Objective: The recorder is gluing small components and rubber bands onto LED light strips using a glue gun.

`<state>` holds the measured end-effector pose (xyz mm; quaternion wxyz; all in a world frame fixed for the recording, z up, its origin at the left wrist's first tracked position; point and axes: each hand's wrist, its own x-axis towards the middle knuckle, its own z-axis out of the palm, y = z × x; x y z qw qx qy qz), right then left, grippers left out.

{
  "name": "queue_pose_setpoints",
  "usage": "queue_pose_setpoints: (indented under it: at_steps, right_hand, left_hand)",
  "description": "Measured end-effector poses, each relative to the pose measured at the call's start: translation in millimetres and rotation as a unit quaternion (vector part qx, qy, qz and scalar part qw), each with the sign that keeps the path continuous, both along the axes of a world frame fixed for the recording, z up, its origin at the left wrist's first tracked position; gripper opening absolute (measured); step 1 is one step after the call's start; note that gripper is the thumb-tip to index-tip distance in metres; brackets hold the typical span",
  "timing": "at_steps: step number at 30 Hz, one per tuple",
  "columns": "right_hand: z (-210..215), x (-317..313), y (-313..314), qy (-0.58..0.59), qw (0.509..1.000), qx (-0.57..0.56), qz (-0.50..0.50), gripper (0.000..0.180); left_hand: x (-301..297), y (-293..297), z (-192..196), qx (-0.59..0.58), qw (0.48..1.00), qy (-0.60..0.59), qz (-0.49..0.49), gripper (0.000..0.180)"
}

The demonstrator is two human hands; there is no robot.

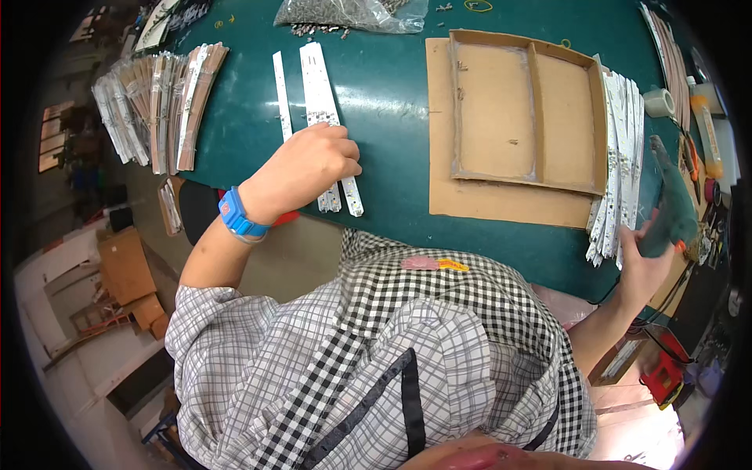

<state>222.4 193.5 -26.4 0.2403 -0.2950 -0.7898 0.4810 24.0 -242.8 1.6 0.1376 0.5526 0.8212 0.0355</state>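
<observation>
My left hand point(317, 164) is closed over a group of white LED strip boards point(317, 78), its fingers curled and pressed together. The fingertips face down, so whatever they pinch is hidden. The boards' lower ends point(352, 200) stick out below the hand near the table's front edge. A single narrow LED strip point(282, 94) lies just left of the group. At the right, my right hand point(644, 266) grips a dark green pistol-shaped tool point(675, 204) with a tapered end pointing away from me. It is beside a pile of white LED strips point(623, 157).
A divided cardboard tray point(531, 110) sits on a flat cardboard sheet point(509, 202), with a few small parts inside. Bundled strips point(160, 110) stand at the left. A clear bag of small parts point(352, 12) lies at the back. Tape point(659, 103) is at the far right.
</observation>
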Motion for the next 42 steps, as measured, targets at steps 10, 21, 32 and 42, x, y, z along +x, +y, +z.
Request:
queue_pose_setpoints:
  at_steps: [10,21,32,42]
  right_hand:
    - [32.5,20.6,-21.0,0.136,0.976,-0.113,0.127,0.076]
    - [7.1,11.7,-75.3,0.064,0.958,-0.250,0.124,0.077]
    - [-4.6,-7.5,-102.4,0.009,0.979,-0.176,0.102,0.025]
    - [-17.2,-8.8,-94.8,0.035,0.983,-0.140,0.113,0.022]
  left_hand:
    - [6.2,-16.1,0.4,-0.002,0.996,-0.051,0.069,0.027]
    - [1.5,-2.0,15.1,-0.101,0.993,0.017,0.058,0.025]
    - [-19.8,136.9,-19.0,0.263,0.964,-0.029,0.042,0.015]
    - [-26.4,193.3,-67.0,0.189,0.968,-0.157,0.058,0.010]
